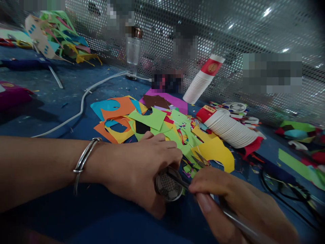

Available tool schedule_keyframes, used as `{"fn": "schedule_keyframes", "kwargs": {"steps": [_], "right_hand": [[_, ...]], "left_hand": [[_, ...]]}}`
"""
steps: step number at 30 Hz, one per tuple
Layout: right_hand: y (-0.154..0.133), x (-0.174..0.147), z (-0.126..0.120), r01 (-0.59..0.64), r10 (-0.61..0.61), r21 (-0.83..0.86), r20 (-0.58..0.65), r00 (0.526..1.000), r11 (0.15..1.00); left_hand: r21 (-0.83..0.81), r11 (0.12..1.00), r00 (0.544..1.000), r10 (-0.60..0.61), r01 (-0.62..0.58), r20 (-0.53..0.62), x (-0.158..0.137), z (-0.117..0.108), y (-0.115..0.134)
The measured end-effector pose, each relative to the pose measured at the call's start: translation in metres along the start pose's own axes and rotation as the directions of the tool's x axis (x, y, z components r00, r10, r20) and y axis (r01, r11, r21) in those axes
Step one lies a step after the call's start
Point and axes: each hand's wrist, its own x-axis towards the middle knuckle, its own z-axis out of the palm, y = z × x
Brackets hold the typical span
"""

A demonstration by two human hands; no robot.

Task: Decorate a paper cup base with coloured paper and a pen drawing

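My left hand (142,166), with a silver bangle at the wrist, is closed around a small round piece (169,190) that looks like a paper cup's base. Dark grid-like lines cover its pale face, which is turned towards me. In my right hand (236,200) is a slender pen-like tool (235,218), slanting down to the left. Its dark tip lies over the round piece; whether it touches is unclear. Scissor-like blade tips (200,159) show just beyond the right fingers, their handles hidden. Green paper offcuts (149,118) lie beyond my left hand.
A tilted cup stack (199,86) leans by the perforated metal screen; another stack (228,127) lies on its side. Yellow paper (215,150), a white cable (82,105), a glass bottle (133,51), a paper model (54,37) and black loops (276,193) also occupy the blue table.
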Motion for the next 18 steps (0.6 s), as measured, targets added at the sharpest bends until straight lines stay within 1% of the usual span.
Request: {"fn": "schedule_keyframes", "kwargs": {"steps": [3,7,11,14,16,18], "right_hand": [[0.004,0.002,-0.004,-0.030,0.031,0.079,-0.008,0.999,0.996],[0.008,0.005,-0.012,-0.147,0.142,0.121,0.045,0.989,0.982],[0.014,0.007,-0.018,-0.221,0.211,0.243,0.067,0.975,0.945],[0.018,0.008,-0.020,-0.277,0.259,0.316,0.096,0.961,0.908],[0.020,0.009,-0.022,-0.299,0.280,0.337,0.105,0.954,0.893],[0.020,0.011,-0.023,-0.297,0.279,0.324,0.100,0.955,0.898]], "left_hand": [[0.021,1.000,1.000,0.006,-0.006,-0.027,0.000,0.003,-0.001],[0.048,0.999,0.998,0.016,-0.013,-0.061,-0.001,0.005,0.000],[0.052,0.998,0.999,-0.029,0.030,-0.027,-0.002,0.003,0.004],[0.060,0.996,0.997,-0.062,0.065,-0.042,-0.002,0.004,0.007],[0.060,0.996,0.997,-0.057,0.061,-0.059,-0.003,0.006,0.007],[0.055,0.997,0.997,-0.050,0.054,-0.065,-0.004,0.007,0.006]]}}
